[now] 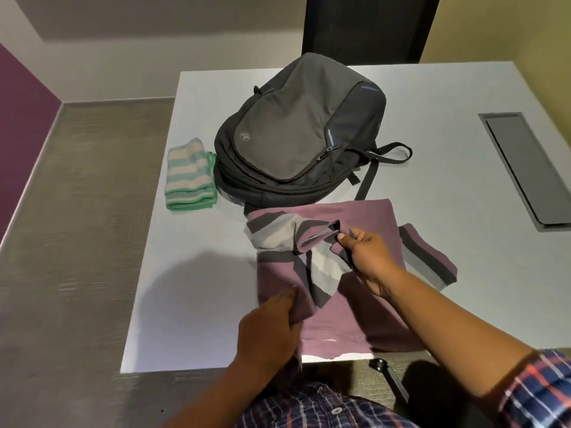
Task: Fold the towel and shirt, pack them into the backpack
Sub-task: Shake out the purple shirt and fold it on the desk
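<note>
White table (191, 273): shirt (346, 316) lengthwise toward backpack (296, 134); left hand (268, 329), right hand (367, 261) pinching fabric.

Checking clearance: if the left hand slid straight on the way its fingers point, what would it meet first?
Probably the shirt's striped sleeve, bunched just beyond the left hand; farther along that line lies the backpack. Depth is unclear.

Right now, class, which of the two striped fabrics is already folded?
The green-and-cream towel, left of the backpack; the purple shirt is still spread under both hands.
</note>
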Tool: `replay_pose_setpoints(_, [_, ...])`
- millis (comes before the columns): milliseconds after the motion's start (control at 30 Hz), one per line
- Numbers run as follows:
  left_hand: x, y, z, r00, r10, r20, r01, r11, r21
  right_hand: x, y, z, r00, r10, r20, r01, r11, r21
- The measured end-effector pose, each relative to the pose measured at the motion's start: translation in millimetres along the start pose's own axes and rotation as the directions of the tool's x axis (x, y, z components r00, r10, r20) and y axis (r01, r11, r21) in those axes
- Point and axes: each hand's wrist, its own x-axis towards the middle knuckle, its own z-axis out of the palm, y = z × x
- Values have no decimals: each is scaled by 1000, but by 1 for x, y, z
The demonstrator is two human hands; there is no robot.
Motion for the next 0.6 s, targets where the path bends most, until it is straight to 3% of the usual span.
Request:
replay_pose_setpoints(133, [19,40,10,998,67,0,-67,995,-75,14,-19,-47,997,7,-75,-6,1000,25])
replay_pose_setpoints(233, [31,68,34,971,185,150,-170,980,-103,23,-25,-86,988,8,-154,-5,1000,25])
replay_pose_setpoints(300, [34,80,50,919,241,311,-209,969,-133,29,-17,-110,976,10,-219,-27,997,-74])
replay_pose_setpoints(367, [36,84,61,884,261,388,-236,965,-110,35,-4,-134,957,15,-291,-105,950,-294])
replay_pose_setpoints(467, [40,69,71,927,247,282,-249,968,-29,41,20,-164,920,-29,-391,-222,783,-581])
replay_pose_setpoints(600, [44,32,81,971,164,173,-183,978,101,38,44,-187,939,-21,-342,-246,653,-716])
